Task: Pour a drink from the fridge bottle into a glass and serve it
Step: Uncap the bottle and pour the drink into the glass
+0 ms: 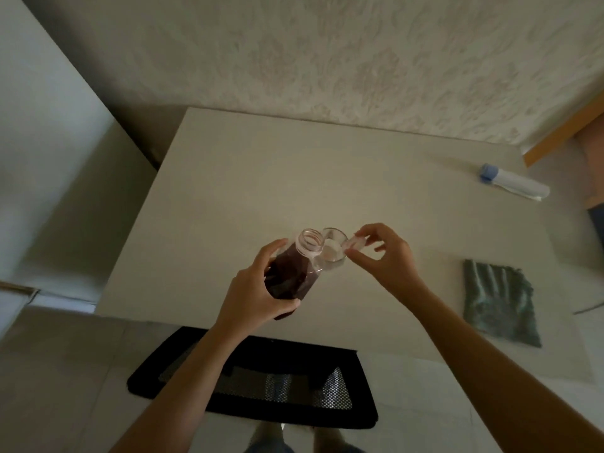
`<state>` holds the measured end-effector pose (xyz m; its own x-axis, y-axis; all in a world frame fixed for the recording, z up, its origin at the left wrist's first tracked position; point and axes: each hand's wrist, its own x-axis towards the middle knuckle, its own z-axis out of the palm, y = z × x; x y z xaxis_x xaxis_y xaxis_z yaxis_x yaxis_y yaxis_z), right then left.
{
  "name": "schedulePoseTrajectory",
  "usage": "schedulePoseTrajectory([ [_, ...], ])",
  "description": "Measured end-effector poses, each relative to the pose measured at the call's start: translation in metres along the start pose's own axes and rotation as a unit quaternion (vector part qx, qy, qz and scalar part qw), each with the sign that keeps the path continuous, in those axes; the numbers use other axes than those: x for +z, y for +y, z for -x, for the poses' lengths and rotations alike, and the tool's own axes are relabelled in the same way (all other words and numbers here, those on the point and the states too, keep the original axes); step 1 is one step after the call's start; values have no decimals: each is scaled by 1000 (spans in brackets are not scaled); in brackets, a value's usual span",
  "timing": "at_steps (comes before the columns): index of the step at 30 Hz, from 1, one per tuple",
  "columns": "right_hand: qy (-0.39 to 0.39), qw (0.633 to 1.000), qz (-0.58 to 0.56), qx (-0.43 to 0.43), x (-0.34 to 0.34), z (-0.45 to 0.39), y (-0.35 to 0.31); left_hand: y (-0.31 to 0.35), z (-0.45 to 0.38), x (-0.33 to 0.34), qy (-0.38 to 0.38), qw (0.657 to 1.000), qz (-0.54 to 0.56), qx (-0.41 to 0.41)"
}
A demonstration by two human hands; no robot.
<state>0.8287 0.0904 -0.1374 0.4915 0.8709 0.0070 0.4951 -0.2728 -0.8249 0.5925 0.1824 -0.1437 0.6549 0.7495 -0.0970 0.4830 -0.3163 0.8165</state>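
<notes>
A person's left hand wraps around a clear plastic bottle of dark reddish liquid, uncapped and tilted, near the front edge of a smooth pale table. The right hand pinches a small translucent cap between fingertips. A short round glass stands just behind the bottle's neck. A crumpled grey-green cloth lies toward the right edge; a white cylinder with a blue end rests near the far right corner.
</notes>
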Motion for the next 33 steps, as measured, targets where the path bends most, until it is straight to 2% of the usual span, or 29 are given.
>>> schedulePoseTrajectory([
  [5,63,987,-13,149,26,18,72,-16,1,11,6,1000,24,-13],
  [11,34,975,60,213,35,30,107,-27,0,16,3,999,25,-30],
  [16,9,969,158,188,34,31,107,-30,-3,14,5,999,27,-45],
  [20,-1,978,182,100,38,14,83,-28,-3,11,12,997,40,-64],
  [26,-71,968,240,29,56,-22,43,-28,-2,6,16,996,31,-80],
  [30,-122,958,257,30,65,-31,39,-31,-1,2,23,996,3,-85],
  [33,-122,962,238,51,67,-33,35,-31,-4,-2,26,996,-43,-77],
])
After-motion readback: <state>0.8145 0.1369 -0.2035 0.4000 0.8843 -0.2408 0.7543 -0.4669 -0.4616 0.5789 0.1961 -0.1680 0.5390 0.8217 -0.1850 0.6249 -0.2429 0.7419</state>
